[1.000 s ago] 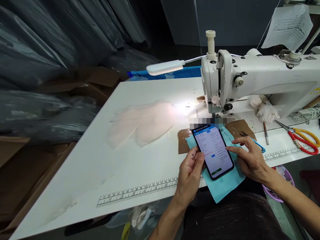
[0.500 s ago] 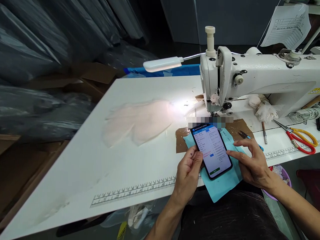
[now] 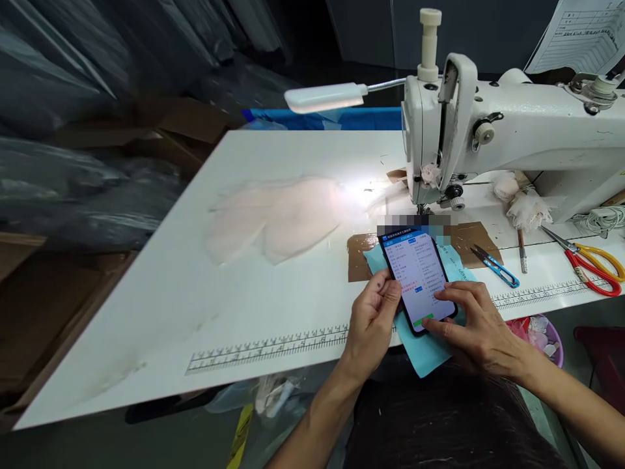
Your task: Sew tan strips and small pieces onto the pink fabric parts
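My left hand grips a smartphone by its left edge, thumb on top. The lit screen shows lines of text and a green button near the bottom. Over the phone's lower right part lies my right hand, fingers apart, with a fingertip at the green button and another above the screen. Beneath the phone is a light blue sheet of paper with print on it. Just beyond stands a white sewing machine. Pale pink sheer fabric pieces lie on the white table to the left.
Blue thread snips and red-and-yellow-handled scissors lie on the right. A lamp reaches over the table. A printed ruler runs along the front edge. Below the right side is a purple basket with scraps.
My right hand has moved left and down over the phone, its fingertip now at the green button, which looks brighter. The snips are uncovered. The camera view has shifted slightly.
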